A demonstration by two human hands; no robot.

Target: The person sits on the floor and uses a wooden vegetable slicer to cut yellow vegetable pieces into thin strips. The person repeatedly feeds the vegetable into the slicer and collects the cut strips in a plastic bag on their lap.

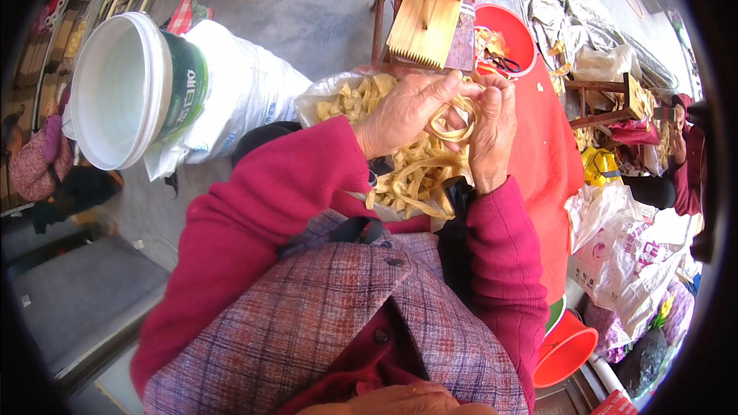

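Observation:
Close together in the upper middle, my left hand (406, 106) and my right hand (494, 127) both grip a looped coil of pale yellow plant-fibre strip (458, 127). Below and behind them, more folded yellow strips (415, 176) fill a clear plastic bag (311, 92) at my lap. Just beyond my hands a wooden board with a toothed edge (424, 26) rests on a dark wooden bench (463, 46). What the fingertips do inside the coil is partly hidden.
A white and green plastic bucket (164, 78) lies by a white woven sack (248, 83) at left. A red basin (522, 34) stands beyond a red cloth (539, 144) at right. Plastic bags (622, 253) and a co-worker's arm (686, 144) are farther right.

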